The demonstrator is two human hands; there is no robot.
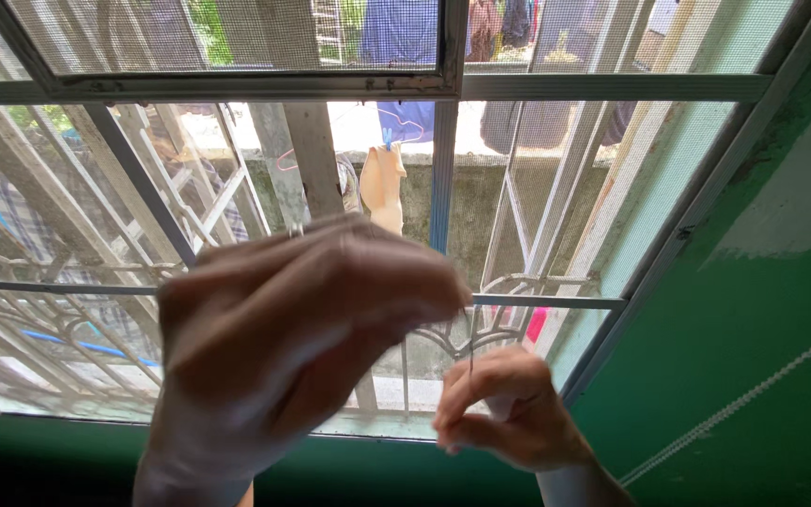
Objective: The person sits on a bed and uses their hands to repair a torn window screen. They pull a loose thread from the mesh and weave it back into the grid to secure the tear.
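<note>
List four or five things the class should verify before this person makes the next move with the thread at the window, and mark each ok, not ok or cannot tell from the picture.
1. Thread runs taut between both hands: ok, a thin dark line shows between them.
2. Right hand pinches the thread's lower end: ok, its fingers close round it.
3. Left hand grips the upper end: cannot tell, the hand is blurred and hides its fingertips.
4. A needle is on the thread: cannot tell, too fine to see.
5. Hands are apart from the window mesh: cannot tell, depth is unclear.
6. White cord on the green wall lies away from both hands: ok.
</note>
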